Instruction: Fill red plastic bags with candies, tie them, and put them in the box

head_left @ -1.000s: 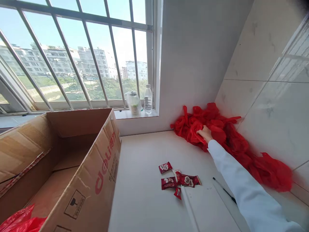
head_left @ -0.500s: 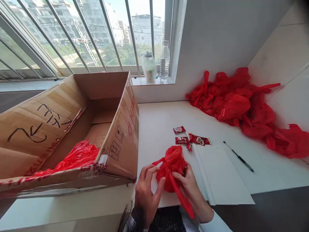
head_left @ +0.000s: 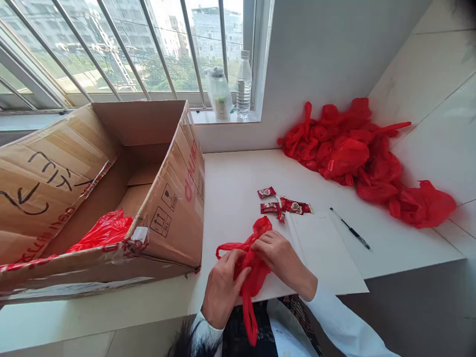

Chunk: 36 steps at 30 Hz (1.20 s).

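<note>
A knotted red plastic bag (head_left: 259, 278) rests at the front edge of the white table, one long handle loop hanging over the edge. My left hand (head_left: 222, 285) pinches the bag near its knot from the left. From the right, my right hand (head_left: 277, 255) reaches over the top with its fingers closed on the same gathered plastic. The fingertips of both hands are partly buried in the bag, and its contents are hidden. Just beyond it lie several small red wrapped snack packets (head_left: 269, 207). White paper sheets (head_left: 327, 253) are under and beside my right forearm.
A large open cardboard box (head_left: 174, 208) stands at left, with red plastic (head_left: 104, 230) inside. Many red bags (head_left: 345, 153) are heaped at the back right. A black pen (head_left: 350, 229) lies right of the paper. A water bottle (head_left: 244, 87) and a bagged cup (head_left: 220, 94) stand on the sill.
My right hand has moved from the bag's right side up onto its knot, and my left fingers have closed in on it. The loose handle has swung left. The view has shifted slightly.
</note>
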### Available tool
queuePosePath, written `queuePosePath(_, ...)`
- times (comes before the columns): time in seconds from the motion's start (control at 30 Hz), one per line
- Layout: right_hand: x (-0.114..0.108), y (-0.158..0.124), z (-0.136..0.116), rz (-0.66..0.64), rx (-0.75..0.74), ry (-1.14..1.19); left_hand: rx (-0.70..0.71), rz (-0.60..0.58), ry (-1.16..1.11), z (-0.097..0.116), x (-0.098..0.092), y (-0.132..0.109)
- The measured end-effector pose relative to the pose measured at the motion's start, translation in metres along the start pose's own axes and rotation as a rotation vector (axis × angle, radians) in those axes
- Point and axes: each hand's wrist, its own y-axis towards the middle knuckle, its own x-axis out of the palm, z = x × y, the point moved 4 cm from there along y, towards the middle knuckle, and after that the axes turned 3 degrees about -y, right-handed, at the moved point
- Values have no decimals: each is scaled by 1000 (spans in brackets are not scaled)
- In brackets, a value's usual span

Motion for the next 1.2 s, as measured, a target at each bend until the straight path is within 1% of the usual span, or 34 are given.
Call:
queuePosePath(0.07, -13, 5, 5, 78, 60, 34, 14, 41, -24, 4, -8, 9)
queuePosePath(0.17, -40, 3, 19, 258, 229, 202, 25, 159, -58, 9, -25, 22)
queuePosePath(0.27, -60, -13, 42, 402, 421, 309, 5, 315, -66, 7, -43, 28)
queuePosePath(0.33, -64, -25, 59, 458, 522, 316, -13, 392, -52, 4, -50, 29)
queuePosePath(0.37, -62, -30, 67, 444, 552, 321, -15, 405, -43, 3, -51, 30)
queuePosePath(0.4, -59, -33, 73, 399, 557, 328, -9, 406, -34, 3, -50, 30)
queuePosePath(0.47, -53, -34, 75, 286, 480, 314, 35, 380, -28, 8, -44, 32)
queuePosePath(0.53, -51, -29, 65, 220, 333, 251, 154, 296, 20, 19, -32, 35)
queuePosePath(0.6, -52, -20, 47, 167, 179, 199, 321, 181, 143, 31, -19, 38)
queuePosePath(0.63, -51, -15, 38, 123, 127, 187, 397, 136, 218, 34, -13, 39)
queuePosePath(0.7, -51, -5, 24, 52, 89, 185, 490, 109, 319, 36, -9, 44)
queuePosePath(0.77, -53, 3, 19, 56, 120, 228, 509, 121, 305, 34, -15, 48)
queuePosePath(0.8, -54, 6, 19, 82, 148, 287, 493, 126, 255, 32, -20, 50)
queuePosePath(0.87, -56, 10, 26, 147, 202, 482, 421, 121, 83, 30, -31, 51)
queuePosePath(0.93, -54, 11, 36, 217, 277, 762, 276, 105, -235, 27, -40, 51)
queuePosePath(1.0, -50, 9, 47, 290, 384, 1050, 125, 94, -570, 27, -44, 53)
queuePosePath(1.03, -48, 8, 51, 324, 442, 1177, 72, 96, -697, 28, -44, 54)
queuePosePath(1.1, -48, 7, 55, 394, 531, 1347, 36, 105, -827, 35, -45, 60)
queuePosePath(1.17, -53, 6, 53, 443, 557, 1407, 49, 110, -870, 44, -48, 68)
queuePosePath(1.2, -57, 6, 51, 454, 548, 1413, 56, 113, -891, 48, -50, 72)
